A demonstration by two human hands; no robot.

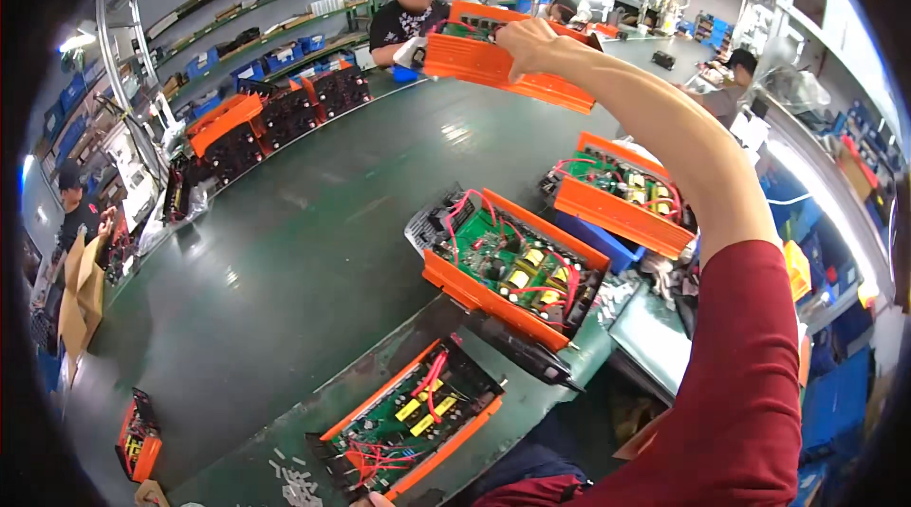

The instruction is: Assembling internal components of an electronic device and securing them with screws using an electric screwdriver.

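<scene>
My right arm, in a dark red sleeve, stretches far across the bench. Its hand point(533, 44) is closed over the edge of an orange-sided device housing point(465, 59) at the far side. Near me lies an open orange-sided unit point(418, 417) with a green circuit board, yellow components and red wires. A bit of my left hand point(380, 500) shows at its lower corner; the fingers are mostly out of frame. A larger open unit point(517, 265) with a fan-like grey end rests to the right, and behind it another open unit point(622, 189) sits by a blue bin.
A dark elongated tool point(522, 350) lies between two units. Small pale pieces point(296, 483) are scattered by the near unit. Several black and orange units point(275, 118) line the far left edge of the green bench point(323, 251). Co-workers stand at the far side, left and right.
</scene>
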